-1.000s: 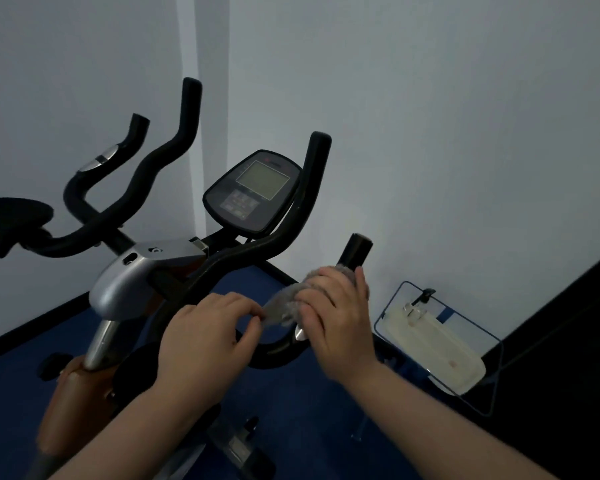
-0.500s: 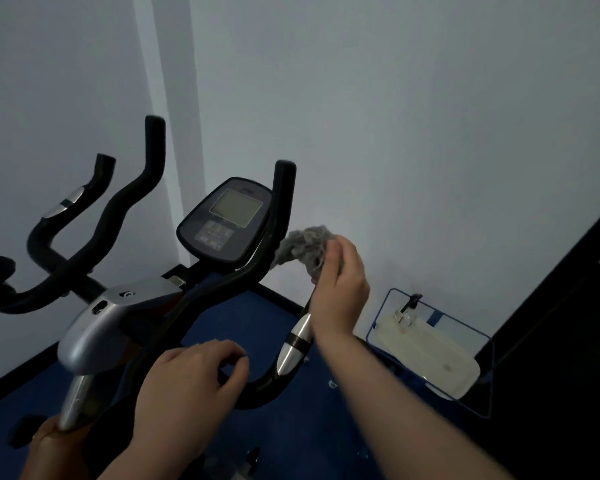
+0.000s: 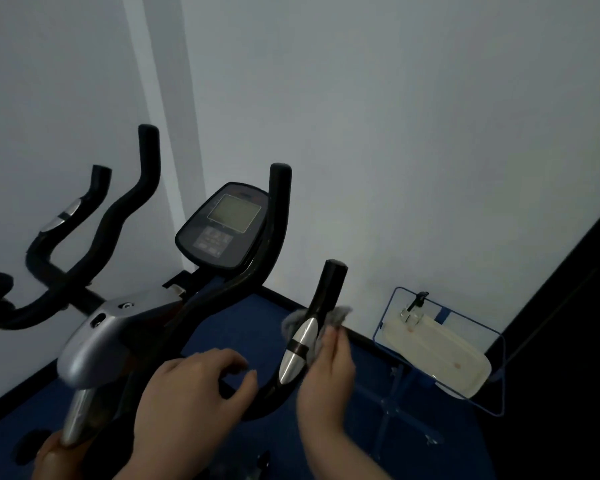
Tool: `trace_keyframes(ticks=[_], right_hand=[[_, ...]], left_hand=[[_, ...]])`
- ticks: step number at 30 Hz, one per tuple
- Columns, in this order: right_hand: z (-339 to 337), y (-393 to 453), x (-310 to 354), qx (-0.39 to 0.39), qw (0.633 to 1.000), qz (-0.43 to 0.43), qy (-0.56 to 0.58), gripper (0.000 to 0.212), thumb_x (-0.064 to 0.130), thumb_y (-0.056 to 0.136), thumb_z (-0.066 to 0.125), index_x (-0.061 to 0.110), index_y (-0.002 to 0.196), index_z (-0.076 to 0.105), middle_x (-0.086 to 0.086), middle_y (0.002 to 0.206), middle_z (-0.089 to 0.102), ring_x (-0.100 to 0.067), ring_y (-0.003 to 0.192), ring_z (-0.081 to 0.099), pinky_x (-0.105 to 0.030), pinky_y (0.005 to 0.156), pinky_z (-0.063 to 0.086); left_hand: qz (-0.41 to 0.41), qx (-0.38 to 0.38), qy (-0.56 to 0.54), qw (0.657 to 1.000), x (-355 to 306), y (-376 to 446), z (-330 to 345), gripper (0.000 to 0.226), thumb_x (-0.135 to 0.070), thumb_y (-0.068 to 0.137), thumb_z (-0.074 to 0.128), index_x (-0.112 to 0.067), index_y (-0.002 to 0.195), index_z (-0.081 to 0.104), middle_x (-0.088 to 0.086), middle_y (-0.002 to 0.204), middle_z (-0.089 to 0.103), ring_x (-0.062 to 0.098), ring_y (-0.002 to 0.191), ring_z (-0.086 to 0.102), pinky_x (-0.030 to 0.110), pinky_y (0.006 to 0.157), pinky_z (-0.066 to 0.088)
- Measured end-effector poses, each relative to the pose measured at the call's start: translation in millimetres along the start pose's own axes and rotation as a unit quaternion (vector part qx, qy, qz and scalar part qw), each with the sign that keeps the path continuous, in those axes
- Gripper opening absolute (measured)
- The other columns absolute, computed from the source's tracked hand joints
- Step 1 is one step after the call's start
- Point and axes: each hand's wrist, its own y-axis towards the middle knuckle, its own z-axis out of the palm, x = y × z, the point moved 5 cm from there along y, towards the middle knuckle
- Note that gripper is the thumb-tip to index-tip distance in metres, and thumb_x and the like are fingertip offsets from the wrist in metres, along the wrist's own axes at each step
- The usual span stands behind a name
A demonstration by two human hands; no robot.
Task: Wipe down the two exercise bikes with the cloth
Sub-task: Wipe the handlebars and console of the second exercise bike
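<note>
The grey cloth (image 3: 312,323) is bunched around the back of the near bike's right handlebar (image 3: 321,306), showing as tufts on both sides of the black grip just above the silver sensor plate (image 3: 297,348); it is held there, I judge, so that it wraps the tube and cleans the far side and the near side in one stroke. The right hand (image 3: 326,372) pinches the cloth between thumb and curled fingers from the right of the bar, the fingertips (image 3: 331,336) just at the cloth's lower edge, so the cloth sits directly above and slightly ahead of that hand. The left hand (image 3: 191,393) lies to the left of and below the cloth, well short of touching it; its fingers are curled loosely over the lower bend of the same handlebar, though whether they actually clasp the tube or only hover on it I cannot tell, since the hand is blurred. That placement reads as steadying the bike (image 3: 125,327) while the other hand rubs. Beyond the left hand rise the console (image 3: 224,230) and the bar's left horn (image 3: 278,216), and farther left stands the second bike's handlebar (image 3: 118,216). To the right of the right hand, near the wall, a blue wire stand (image 3: 440,351) holds a pale tray.
</note>
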Motion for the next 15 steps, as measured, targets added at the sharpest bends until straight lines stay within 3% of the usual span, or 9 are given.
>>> trace_keyframes(ticks=[3, 7, 10, 13, 15], right_hand=[[8, 29, 32, 0.063, 0.998, 0.005, 0.031, 0.031, 0.036, 0.101, 0.037, 0.033, 0.13, 0.046, 0.008, 0.109, 0.067, -0.007, 0.101, 0.063, -0.029, 0.089, 0.049], [14, 8, 21, 0.096, 0.993, -0.012, 0.062, 0.039, 0.031, 0.102, 0.036, 0.037, 0.14, 0.035, -0.004, 0.095, 0.072, -0.019, 0.083, 0.071, -0.024, 0.069, 0.055], [11, 1, 22, 0.107, 0.993, 0.004, 0.057, 0.034, 0.042, 0.099, 0.034, 0.039, 0.132, 0.041, 0.0, 0.103, 0.07, -0.019, 0.087, 0.07, -0.026, 0.072, 0.054], [12, 42, 38, 0.093, 0.994, 0.035, 0.043, 0.033, 0.048, 0.099, 0.025, 0.039, 0.12, 0.049, 0.005, 0.12, 0.062, -0.01, 0.108, 0.059, -0.029, 0.094, 0.044], [14, 44, 38, 0.087, 0.995, 0.027, 0.044, 0.026, 0.045, 0.101, 0.026, 0.041, 0.108, 0.05, 0.013, 0.112, 0.06, -0.005, 0.105, 0.057, -0.021, 0.089, 0.043]], left_hand=[[0.004, 0.001, 0.003, 1.0, -1, -1, 0, 0.016, -0.054, 0.074, 0.06, -0.039, 0.075, 0.067, -0.027, 0.068, 0.064, -0.006, 0.061, 0.054, 0.019, 0.065, 0.041], [0.002, 0.003, 0.005, 1.0, -1, 0, 0, 0.018, -0.055, 0.074, 0.058, -0.039, 0.076, 0.067, -0.025, 0.069, 0.065, -0.006, 0.064, 0.057, 0.022, 0.065, 0.044], [0.001, 0.005, 0.017, 1.0, -1, 0, -1, 0.021, -0.057, 0.074, 0.055, -0.039, 0.076, 0.066, -0.026, 0.068, 0.064, -0.007, 0.059, 0.047, 0.021, 0.064, 0.04], [-0.005, 0.0, 0.027, 1.0, -2, -1, -2, 0.02, -0.055, 0.075, 0.057, -0.038, 0.075, 0.067, -0.024, 0.063, 0.06, -0.009, 0.055, 0.041, 0.02, 0.061, 0.033], [-0.012, -0.002, 0.032, 0.999, -2, -1, -2, 0.019, -0.054, 0.075, 0.058, -0.038, 0.075, 0.067, -0.024, 0.061, 0.059, -0.01, 0.054, 0.04, 0.016, 0.059, 0.03]])
